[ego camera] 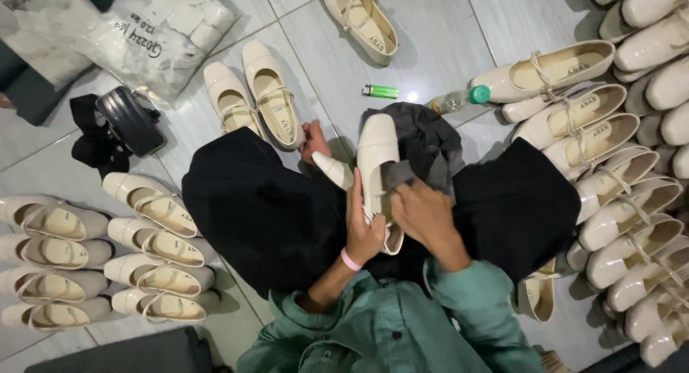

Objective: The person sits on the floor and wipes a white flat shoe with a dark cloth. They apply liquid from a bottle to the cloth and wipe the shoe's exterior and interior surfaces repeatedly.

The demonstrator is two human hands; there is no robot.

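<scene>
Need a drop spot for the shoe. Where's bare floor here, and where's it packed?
Bare tile lies between the green lighter, the lone shoe at top and the pair by the left knee. Another patch: top right, above the bottle. Packed: shoe rows far right and lower left.

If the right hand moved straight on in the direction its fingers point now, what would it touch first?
Probably the cream shoe: the right hand already presses a grey cloth against it, fingers pointing up-left. Depth is unclear.

one green lighter [380,92], one plastic bottle [456,99], two hands.
</scene>
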